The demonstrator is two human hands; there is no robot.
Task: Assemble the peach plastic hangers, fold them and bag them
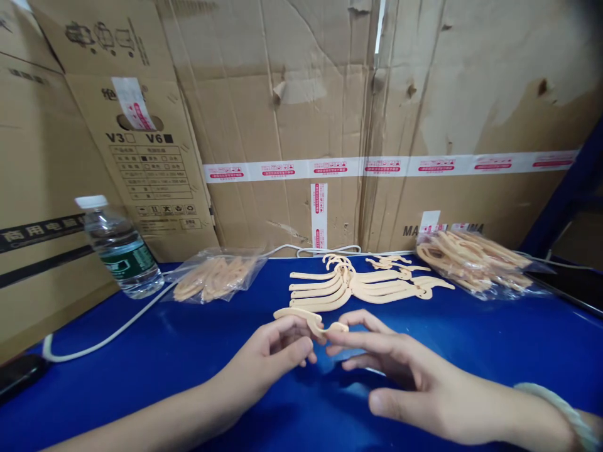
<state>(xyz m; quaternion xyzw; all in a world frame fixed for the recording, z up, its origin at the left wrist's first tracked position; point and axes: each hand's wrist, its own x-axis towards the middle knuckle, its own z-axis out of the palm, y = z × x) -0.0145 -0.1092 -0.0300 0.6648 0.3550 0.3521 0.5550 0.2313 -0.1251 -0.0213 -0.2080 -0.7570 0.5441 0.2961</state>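
Here, we handle a cream piece [292, 312].
Our left hand [277, 345] grips it; our right hand [414, 370], spread, touches its end.

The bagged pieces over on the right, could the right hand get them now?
Probably yes. Only blue table shows between the right hand and the bagged pieces, so the way looks free, though that hand is busy at the curved piece.

The leftmost carton [42, 150] reads "商用电脑", its neighbour [151, 171] "V3" and "V6", the back cardboard [292, 119] "MA…".
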